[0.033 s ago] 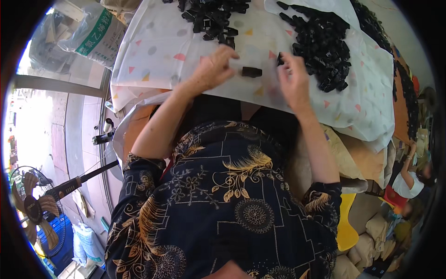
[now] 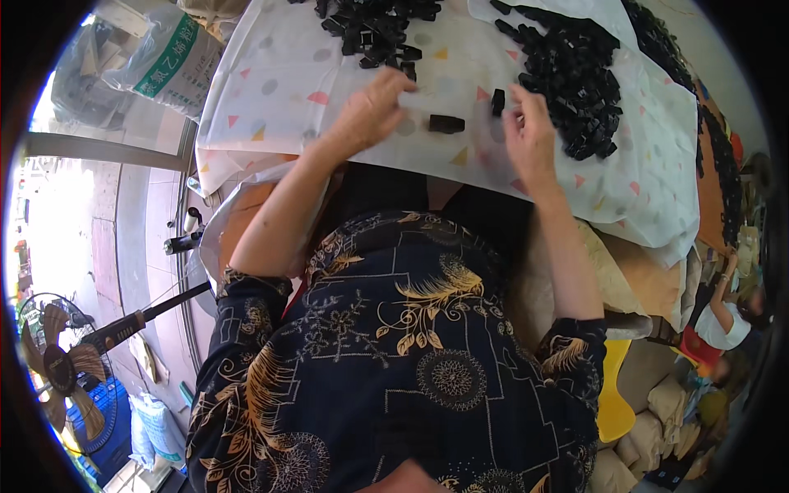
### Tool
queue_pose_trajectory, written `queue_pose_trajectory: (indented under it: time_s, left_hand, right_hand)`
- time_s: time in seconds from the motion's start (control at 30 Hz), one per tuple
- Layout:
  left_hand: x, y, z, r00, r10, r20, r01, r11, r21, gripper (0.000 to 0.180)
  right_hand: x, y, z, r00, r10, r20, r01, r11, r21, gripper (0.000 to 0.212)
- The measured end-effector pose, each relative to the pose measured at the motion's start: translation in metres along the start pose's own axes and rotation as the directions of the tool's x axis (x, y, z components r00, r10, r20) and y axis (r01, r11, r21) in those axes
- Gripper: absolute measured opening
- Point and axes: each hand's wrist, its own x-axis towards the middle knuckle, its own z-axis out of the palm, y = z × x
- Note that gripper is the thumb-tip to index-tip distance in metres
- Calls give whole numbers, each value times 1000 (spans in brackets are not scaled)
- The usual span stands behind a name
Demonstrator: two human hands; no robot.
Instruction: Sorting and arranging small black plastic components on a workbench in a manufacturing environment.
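Note:
My left hand is over the cloth-covered table with its fingers loosely bent and apart, nothing visible in them. Its fingertips are at a small black part on the near edge of the left heap; whether they touch it I cannot tell. My right hand is open, thumb and fingers apart, beside the right heap of black parts. Just left of its fingertips, a short black part stands lengthwise. Between my hands a single black block-like part lies crosswise on the cloth.
The table has a white cover with coloured shapes. To the left are a plastic-wrapped sack and a fan. A yellow chair stands at the right; another person is farther right.
My right hand has drawn back to the right, leaving the short black part in plain sight on the cloth. My left hand has shifted slightly left and up.

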Motion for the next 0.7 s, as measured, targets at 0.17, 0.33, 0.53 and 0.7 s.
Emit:
queue_pose_trajectory:
  time_s: [0.17, 0.33, 0.53, 0.7]
  left_hand:
    - [30, -15, -24, 986, 112, -123, -43, 885, 463, 32]
    - [29, -27, -31, 987, 162, -10, -127, 809, 574, 28]
    - [19, -23, -29, 994, 90, -59, -36, 792, 610, 24]
    - [48, 12, 8, 950, 298, -100, -229, 875, 426, 30]
  right_hand:
    - [20, 38, -18, 948, -246, 203, 304, 890, -339, 46]
    - [33, 41, -23, 923, -243, 298, 305, 935, -182, 38]
    - [23, 47, -14, 955, -187, 229, 210, 975, -79, 34]
    - [17, 51, -10, 969, -218, 115, 228, 971, -78, 32]
